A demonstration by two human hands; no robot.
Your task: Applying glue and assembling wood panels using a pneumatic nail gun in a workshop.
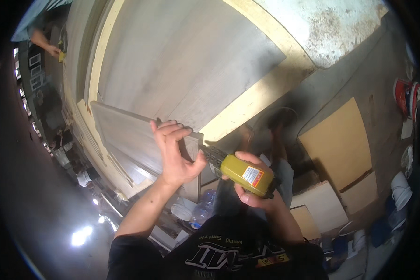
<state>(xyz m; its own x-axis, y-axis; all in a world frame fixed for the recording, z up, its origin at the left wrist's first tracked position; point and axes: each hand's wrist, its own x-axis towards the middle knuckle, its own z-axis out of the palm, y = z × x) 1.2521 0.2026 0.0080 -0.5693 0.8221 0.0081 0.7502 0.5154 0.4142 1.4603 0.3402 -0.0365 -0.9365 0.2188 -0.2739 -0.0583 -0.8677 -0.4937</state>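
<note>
Left hand [175,151] clasping near end of grey panel [121,128], fingers over its upper edge. Right hand [253,200] wrapped round yellow power tool [241,171], black head close to panel's end. Panel's tilted, beside large grey board [172,56]. Looks stiff, moderately light, maybe slick; you'd best hold edges, fingers clear of head. Tool likely dense: full-palm grip suits.

Our left hand [175,154] grips a grey board [126,133]; our right hand [256,200] holds a yellow power tool [238,170], perhaps touching it.
</note>
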